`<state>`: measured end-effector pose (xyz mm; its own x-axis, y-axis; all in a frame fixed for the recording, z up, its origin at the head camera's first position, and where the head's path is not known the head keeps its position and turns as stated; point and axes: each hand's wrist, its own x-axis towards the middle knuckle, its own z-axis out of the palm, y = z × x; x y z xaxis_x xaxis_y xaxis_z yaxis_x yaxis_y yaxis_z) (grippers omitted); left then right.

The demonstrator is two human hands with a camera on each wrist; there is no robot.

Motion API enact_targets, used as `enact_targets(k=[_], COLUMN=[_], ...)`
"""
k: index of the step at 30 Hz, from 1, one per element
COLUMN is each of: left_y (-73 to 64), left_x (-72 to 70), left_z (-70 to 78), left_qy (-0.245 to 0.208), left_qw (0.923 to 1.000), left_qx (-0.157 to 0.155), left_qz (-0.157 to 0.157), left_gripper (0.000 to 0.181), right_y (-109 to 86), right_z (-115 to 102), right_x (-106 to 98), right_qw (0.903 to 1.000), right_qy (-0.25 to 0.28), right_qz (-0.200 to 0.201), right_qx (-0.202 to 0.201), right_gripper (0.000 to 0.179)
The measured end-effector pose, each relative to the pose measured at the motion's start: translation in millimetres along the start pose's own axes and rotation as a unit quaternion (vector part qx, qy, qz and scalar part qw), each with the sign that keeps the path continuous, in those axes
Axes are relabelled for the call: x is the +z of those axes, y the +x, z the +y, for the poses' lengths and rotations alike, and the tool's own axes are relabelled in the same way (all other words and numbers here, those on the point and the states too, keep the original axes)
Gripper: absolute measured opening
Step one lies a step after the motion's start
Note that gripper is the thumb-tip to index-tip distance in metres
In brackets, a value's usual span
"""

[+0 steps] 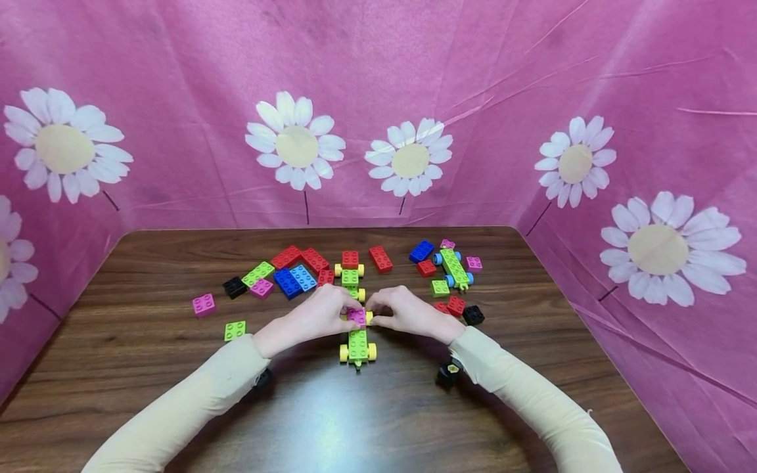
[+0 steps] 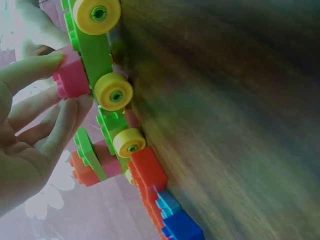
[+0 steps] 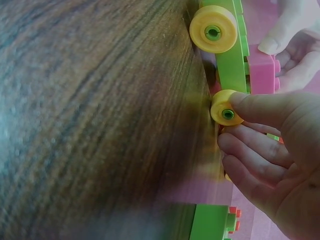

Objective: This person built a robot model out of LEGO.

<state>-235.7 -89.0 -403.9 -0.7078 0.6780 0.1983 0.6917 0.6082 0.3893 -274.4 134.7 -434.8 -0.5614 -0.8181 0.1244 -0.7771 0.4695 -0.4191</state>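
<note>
A green toy car base point(image 1: 358, 340) with yellow wheels stands at the middle of the table, its studs facing up. My left hand point(image 1: 324, 311) pinches a pink brick point(image 2: 73, 73) between thumb and fingers at the far end of the base. In the right wrist view the brick's underside looks slightly apart from the studs. On the other side, my right hand point(image 1: 409, 314) holds a yellow wheel point(image 3: 226, 108) of the same base between thumb and fingers. Just beyond stands a second green base point(image 1: 350, 278) with yellow wheels and a red brick point(image 1: 350, 258) on it.
Red, blue and light blue bricks point(image 1: 303, 278) lie beyond my left hand. A black brick point(image 1: 234, 287), pink brick point(image 1: 204, 304) and green brick point(image 1: 234, 330) are at the left. At the right are a green base with blue wheels point(image 1: 453, 266) and another black brick point(image 1: 474, 315).
</note>
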Motion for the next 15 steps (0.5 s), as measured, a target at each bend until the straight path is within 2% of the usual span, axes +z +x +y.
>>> enact_targets(k=[10, 15], left_y=[3.6, 3.0], left_x=[-0.3, 1.1], left_z=[1.4, 1.1], left_qy=[-0.018, -0.019], left_qw=[0.9993, 0.9993], left_qx=[-0.029, -0.034], left_qz=[-0.013, 0.004], left_gripper=[0.017, 0.018], right_y=[-0.3, -0.2], right_z=[0.8, 1.4], right_x=[-0.4, -0.5], right_qw=[1.0, 0.9999], right_qy=[0.007, 0.011], right_qz=[-0.002, -0.001], right_qx=[0.003, 0.0], right_gripper=[0.018, 0.018])
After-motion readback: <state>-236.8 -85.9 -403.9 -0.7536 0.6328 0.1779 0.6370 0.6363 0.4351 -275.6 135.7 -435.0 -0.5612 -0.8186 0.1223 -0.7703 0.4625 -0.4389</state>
